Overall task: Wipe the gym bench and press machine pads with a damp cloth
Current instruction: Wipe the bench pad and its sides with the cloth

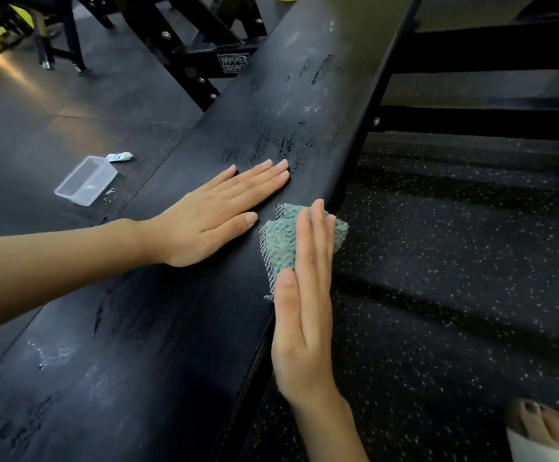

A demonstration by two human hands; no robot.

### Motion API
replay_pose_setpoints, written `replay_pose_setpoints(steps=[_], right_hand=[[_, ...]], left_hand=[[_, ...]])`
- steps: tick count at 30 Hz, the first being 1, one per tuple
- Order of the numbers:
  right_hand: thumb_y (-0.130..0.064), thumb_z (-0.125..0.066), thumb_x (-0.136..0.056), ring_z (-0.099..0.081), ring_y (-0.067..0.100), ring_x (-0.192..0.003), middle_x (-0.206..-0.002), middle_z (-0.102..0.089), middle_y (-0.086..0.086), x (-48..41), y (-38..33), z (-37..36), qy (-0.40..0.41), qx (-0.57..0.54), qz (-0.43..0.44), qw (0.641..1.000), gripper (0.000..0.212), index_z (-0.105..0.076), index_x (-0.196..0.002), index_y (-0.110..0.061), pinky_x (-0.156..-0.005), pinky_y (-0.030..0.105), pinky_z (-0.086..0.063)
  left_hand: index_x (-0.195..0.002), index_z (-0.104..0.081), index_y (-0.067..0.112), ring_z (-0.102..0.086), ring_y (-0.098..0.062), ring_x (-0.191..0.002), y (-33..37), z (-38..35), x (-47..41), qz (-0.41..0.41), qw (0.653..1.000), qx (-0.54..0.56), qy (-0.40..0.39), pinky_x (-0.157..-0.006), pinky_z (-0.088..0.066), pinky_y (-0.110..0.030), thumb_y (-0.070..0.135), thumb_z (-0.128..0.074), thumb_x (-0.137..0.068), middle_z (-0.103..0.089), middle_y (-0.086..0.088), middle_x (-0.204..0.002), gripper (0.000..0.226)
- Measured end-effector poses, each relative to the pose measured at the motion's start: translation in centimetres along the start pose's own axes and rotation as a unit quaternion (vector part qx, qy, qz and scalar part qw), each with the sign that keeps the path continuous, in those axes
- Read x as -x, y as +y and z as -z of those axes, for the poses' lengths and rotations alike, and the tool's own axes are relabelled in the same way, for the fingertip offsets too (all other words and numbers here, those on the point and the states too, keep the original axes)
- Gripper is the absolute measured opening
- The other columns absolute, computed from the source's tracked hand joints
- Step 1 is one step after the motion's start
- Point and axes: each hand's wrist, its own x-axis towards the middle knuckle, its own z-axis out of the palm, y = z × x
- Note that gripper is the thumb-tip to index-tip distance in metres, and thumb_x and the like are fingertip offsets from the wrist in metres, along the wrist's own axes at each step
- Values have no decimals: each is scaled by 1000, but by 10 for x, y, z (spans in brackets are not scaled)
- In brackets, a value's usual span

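- Head view: the clear rectangular plastic tub [84,180] sits on the floor left of the bench. You can't tell what it holds. A small white tube [119,157] lies just beside it.
- The black frame [201,60] reads "HAMMER STRENG…", partly cut off.
- The bench pad [188,328] is long, black, grainy and smeared.
- Your left hand [218,211] lies flat on it, and your right hand [304,311] presses the green knitted cloth [284,238] to its right edge with straight fingers.
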Motion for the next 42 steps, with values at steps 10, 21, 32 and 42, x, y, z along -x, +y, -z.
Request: replay_pose_setpoints(steps=[10, 21, 32, 42], right_hand=[[-21, -25, -104, 0, 19, -154, -164, -11, 3, -85, 39, 20, -10, 2, 26, 1000, 53, -20, -153, -5, -122, 30, -2], [-20, -25, -103, 4, 20, -154, -167, -5, -1, -74, 28, 25, -47, -6, 8, 999, 55, -10, -155, -10, -124, 41, -5], [-18, -26, -102, 0, 19, -154, -165, -12, 2, -114, 45, 32, -39, -16, -7, 999, 53, -15, -153, -11, -124, 40, -7], [-17, -26, -102, 0, 19, -154, -164, -16, 9, -167, 64, 45, -47, -1, -7, 999, 52, -19, -153, -6, -124, 51, -10]], left_hand=[[-157, -4, 24, 0, -5, -152, -11, 7, -58, 26, 1000, -2, 18, -125, -1, -43, 39, -17, -105, -3, 12, -166, 56], [-158, -6, 22, 1, -9, -153, -21, 13, -95, 36, 999, -11, 15, -124, -2, -49, 37, -18, -105, -4, 8, -167, 56], [-159, -7, 18, -2, -14, -154, -24, 18, -112, 49, 999, -13, 15, -123, -7, -55, 39, -17, -106, -5, 5, -167, 58], [-159, -11, 14, -3, -15, -154, -31, 23, -127, 67, 998, -5, -4, -123, -5, -53, 34, -22, -103, -5, 3, -167, 60]])
